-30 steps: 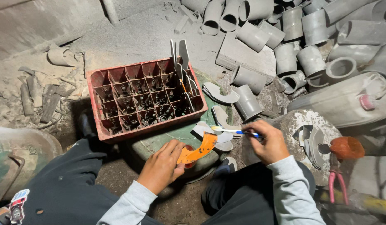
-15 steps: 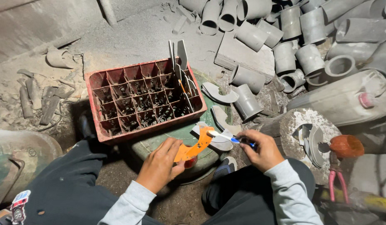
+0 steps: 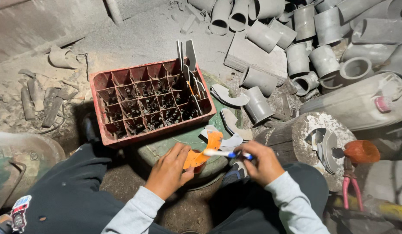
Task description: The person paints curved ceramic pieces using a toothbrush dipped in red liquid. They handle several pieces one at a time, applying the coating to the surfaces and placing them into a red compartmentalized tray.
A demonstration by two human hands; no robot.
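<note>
Here your left hand [image 3: 168, 170] pinches an orange piece [image 3: 204, 151] at the drum's [image 3: 166, 149] near edge. Your right hand [image 3: 262, 161], fingers curled tight, holds a toothbrush [image 3: 224, 153] against it, below the red crate [image 3: 149, 99].

Left hand [image 3: 168, 171] covers the bottom of the curved orange plastic piece [image 3: 205, 149]. Small dark bits in the red plastic crate [image 3: 106, 130] are too tiny to tell. Grey pipe pile [image 3: 326, 39] is cut off at top & right edge.

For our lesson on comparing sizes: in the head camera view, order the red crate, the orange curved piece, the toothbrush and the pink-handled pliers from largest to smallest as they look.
1. Red crate
2. Orange curved piece, in the left hand
3. Toothbrush, in the right hand, and pink-handled pliers: these look alike, so no ranking.
</note>
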